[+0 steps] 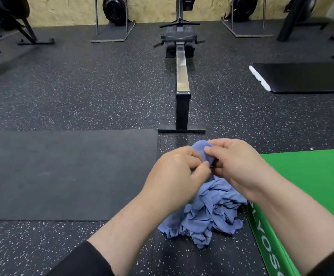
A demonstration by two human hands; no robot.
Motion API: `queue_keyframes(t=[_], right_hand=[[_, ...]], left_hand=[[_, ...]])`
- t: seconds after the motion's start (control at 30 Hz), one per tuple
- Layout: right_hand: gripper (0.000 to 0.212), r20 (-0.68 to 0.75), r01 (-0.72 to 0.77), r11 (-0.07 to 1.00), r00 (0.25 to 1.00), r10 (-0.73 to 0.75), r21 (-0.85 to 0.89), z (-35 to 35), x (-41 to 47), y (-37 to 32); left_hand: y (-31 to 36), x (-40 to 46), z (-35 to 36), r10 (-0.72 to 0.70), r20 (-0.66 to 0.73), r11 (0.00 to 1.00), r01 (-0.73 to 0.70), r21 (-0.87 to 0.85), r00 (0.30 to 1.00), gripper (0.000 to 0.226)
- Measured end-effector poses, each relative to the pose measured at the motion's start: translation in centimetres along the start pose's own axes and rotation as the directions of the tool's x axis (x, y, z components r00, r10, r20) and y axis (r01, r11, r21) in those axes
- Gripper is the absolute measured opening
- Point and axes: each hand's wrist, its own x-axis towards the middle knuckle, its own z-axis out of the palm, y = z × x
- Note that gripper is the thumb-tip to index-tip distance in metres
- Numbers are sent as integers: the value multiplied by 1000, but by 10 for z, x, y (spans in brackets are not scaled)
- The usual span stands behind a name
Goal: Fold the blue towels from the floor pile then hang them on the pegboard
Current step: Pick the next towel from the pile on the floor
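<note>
A blue towel [201, 151] is lifted above the crumpled pile of blue towels [210, 214] on the speckled rubber floor. My left hand [174, 174] and my right hand [235, 166] are close together over the pile, both pinching the same bunched edge of the lifted towel between thumb and fingers. Most of that towel is hidden behind my hands. No pegboard is in view.
A green box [309, 192] stands just right of the pile. A dark floor mat [62, 174] lies to the left. A rowing machine [182, 76] stretches straight ahead, and a black bench pad [305, 76] sits far right. Weight racks line the back wall.
</note>
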Motion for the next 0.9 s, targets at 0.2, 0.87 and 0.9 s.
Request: queue_keyframes(t=[0.2, 0.87, 0.9], right_hand=[[31, 180, 297, 659, 954, -241, -691, -5, -7, -16], [37, -111, 204, 745, 930, -349, -635, -27, -17, -5], [37, -109, 207, 745, 930, -351, -634, -27, -18, -4]], left_hand=[[-9, 11, -25, -138, -72, 986, 130, -109, 988, 17], [-43, -6, -39, -229, 291, 969, 246, -24, 929, 14], [-45, -8, -41, -249, 289, 966, 258, 8, 924, 14]])
